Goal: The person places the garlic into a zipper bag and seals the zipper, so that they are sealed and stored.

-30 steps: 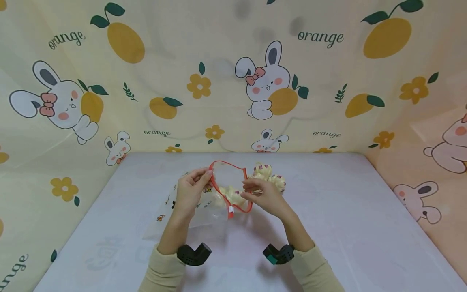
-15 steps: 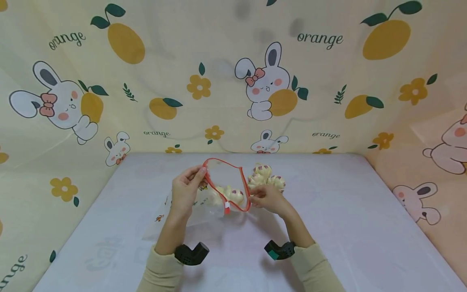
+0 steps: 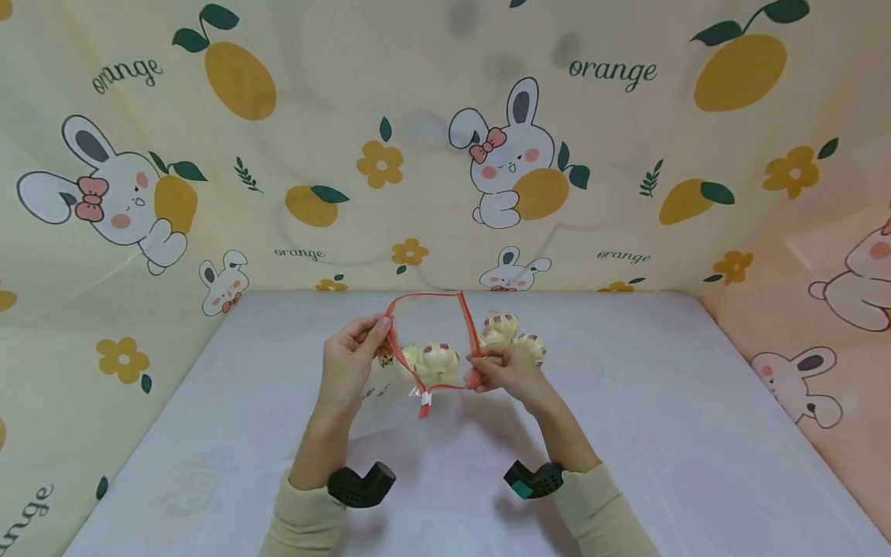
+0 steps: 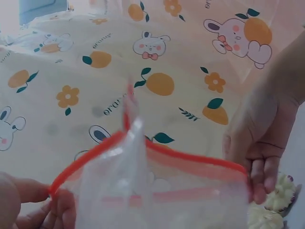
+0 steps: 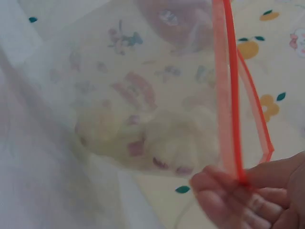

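Bunny-and-orange print cloth (image 3: 418, 77) covers the back and sides here, with a pale table (image 3: 696, 449) in front of it. Going by the head view, somebody in beige sleeves (image 3: 306, 510) has both bare hands up over the table, a black gadget (image 3: 362, 486) on each wrist. Left hand (image 3: 348, 360) pinches one side of a red rim (image 3: 468, 321) and the right hand (image 3: 508, 371) pinches the other, so each grip is closed on it. That rim belongs to a see-through bag (image 3: 379, 396) held between them, mouth spread wide. Pale yellow lumps (image 3: 440, 361) with purple marks show through the loop, and another clump (image 3: 501, 326) sits just past the right hand, outside the bag.

Left wrist view: the rim runs from the left thumb and fingers over to the curled right fingers, with a blurry peak in the middle. That loose clump peeks out at bottom right.

Right wrist view: thumb and fingers nip the rim, two red edges well apart. Cartoon prints and lumps show through the cloudy plastic, pretty hazy tbh.
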### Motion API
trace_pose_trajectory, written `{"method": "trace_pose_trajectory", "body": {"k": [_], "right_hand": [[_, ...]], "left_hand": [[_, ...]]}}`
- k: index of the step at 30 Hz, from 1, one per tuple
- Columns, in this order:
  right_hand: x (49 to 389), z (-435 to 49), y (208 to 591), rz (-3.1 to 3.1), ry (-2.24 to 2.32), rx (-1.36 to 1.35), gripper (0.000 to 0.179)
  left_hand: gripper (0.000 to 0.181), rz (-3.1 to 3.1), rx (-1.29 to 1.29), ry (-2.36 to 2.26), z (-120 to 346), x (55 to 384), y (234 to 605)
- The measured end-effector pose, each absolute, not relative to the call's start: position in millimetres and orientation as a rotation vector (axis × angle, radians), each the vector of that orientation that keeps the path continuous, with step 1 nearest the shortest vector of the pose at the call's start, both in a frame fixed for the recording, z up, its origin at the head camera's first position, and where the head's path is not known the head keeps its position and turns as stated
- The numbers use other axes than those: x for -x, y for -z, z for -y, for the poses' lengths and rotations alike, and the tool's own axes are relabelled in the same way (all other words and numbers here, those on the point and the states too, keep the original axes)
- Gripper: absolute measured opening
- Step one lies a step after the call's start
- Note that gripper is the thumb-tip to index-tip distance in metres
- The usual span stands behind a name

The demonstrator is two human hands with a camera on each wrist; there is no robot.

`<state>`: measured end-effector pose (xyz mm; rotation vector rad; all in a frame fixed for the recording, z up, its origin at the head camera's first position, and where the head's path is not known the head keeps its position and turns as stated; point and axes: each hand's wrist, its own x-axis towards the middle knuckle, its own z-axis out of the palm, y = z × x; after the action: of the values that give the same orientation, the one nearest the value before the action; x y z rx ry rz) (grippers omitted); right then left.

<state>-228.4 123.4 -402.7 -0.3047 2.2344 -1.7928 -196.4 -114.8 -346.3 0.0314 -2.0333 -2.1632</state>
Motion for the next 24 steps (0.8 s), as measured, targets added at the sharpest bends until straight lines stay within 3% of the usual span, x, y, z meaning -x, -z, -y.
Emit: {"method": "trace_pose_trajectory", "body": {"k": [24], "right_hand": [[238, -153, 399, -2.33, 1.831, 0.278, 0.036]], "left_hand": [[0.023, 1.804, 0.046, 2.213, 118, 199, 346]]}}
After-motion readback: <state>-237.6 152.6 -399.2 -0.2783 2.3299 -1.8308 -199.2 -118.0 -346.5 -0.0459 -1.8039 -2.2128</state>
